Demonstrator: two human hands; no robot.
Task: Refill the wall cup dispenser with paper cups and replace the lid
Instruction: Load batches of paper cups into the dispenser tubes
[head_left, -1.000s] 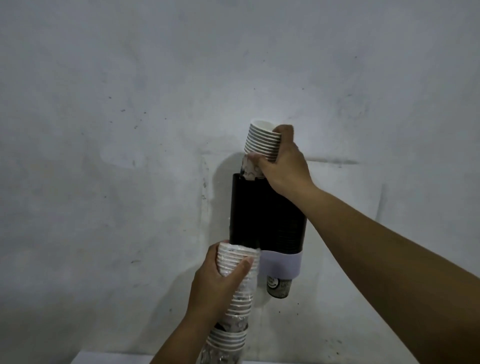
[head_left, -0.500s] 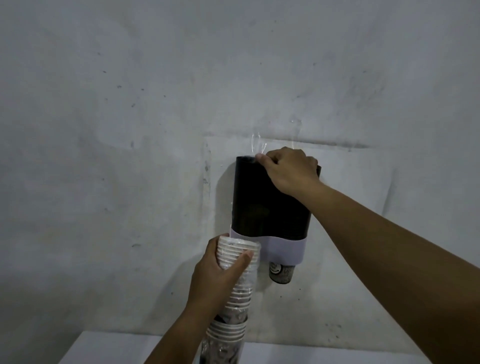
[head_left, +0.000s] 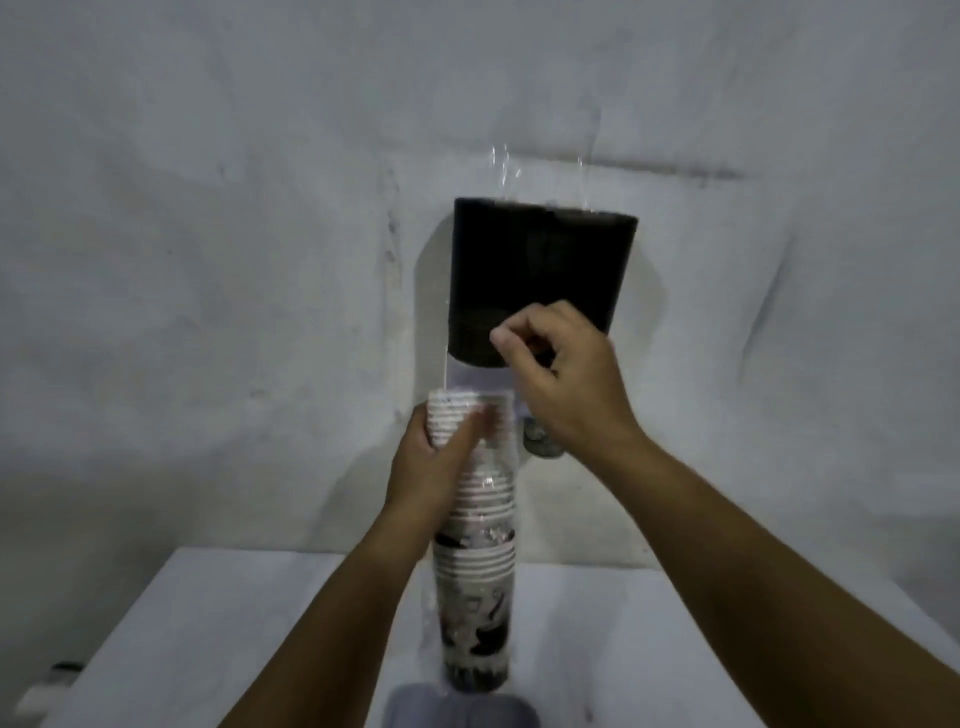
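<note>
Refill looks mid-way — black wall cup dispenser (head_left: 540, 275) open-topped, no lid in view, one cup (head_left: 540, 447) at its outlet; left hand (head_left: 431, 467) grips the sleeved paper-cup stack (head_left: 475, 519) just below it, right hand (head_left: 566, 384) loosely curled, empty, in front of its base — lid still to go.

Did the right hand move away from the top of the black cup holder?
Yes. The right hand was at the top rim of the black dispenser; now it sits lower, in front of the dispenser's bottom edge, just above the cup stack.
</note>
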